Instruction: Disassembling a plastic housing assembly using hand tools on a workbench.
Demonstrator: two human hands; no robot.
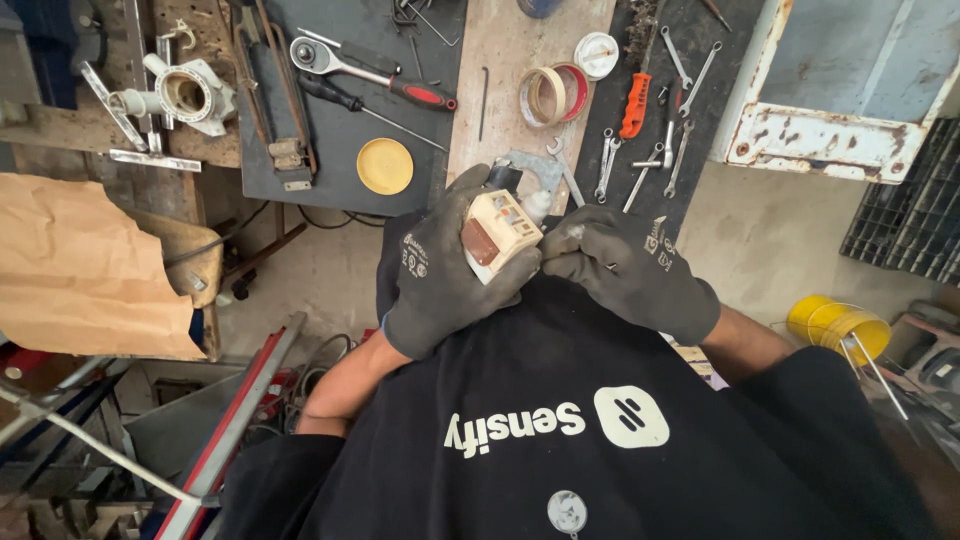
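Wooden workbench (505,60) with dark mats. On it: ratchet (345,65), screwdriver (365,108), yellow lid (385,166), tape rolls (553,95), white cap (597,54), orange-handled tool (635,105), loose wrenches (650,150), white pipe fitting (185,95) far left.

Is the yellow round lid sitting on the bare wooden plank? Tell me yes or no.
No, the yellow round lid lies on the dark mat, left of the wooden plank that carries the tape rolls.

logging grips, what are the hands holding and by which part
Left hand grips a small beige box around its sides; right hand fingertips touch its right edge.
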